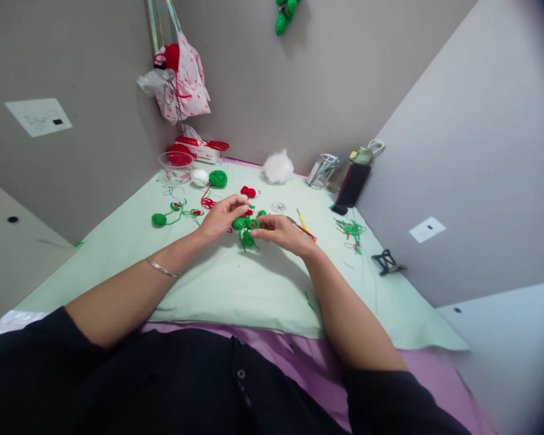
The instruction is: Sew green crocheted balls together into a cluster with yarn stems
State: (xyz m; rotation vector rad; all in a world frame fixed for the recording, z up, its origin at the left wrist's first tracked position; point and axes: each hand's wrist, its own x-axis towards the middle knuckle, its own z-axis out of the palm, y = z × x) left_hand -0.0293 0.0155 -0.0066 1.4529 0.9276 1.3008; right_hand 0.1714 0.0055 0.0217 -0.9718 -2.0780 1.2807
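Observation:
Between my hands, just above the pale green cloth (199,290), is a green crocheted piece (239,224) with round green parts and bits of red. My left hand (224,216) pinches its upper left side with thumb and fingers. On the other side, my right hand (283,232) has thumb and fingertips closed on a round green part with a ring-like opening. Short green yarn ends hang below. Beyond the hands lies a small red bow-shaped piece (248,191). Close by on the right are a yellow-handled crochet hook (303,221) and an orange-ended tool partly hidden by my right hand.
Green yarn ball (218,179), white ball (200,177), clear tub (176,168) and tissue box (204,151) stand at back left. White stuffing (278,167), a pen holder (323,171) and a propped phone (353,185) line the back. Yarn scraps (351,231) and a black stand (388,262) lie right.

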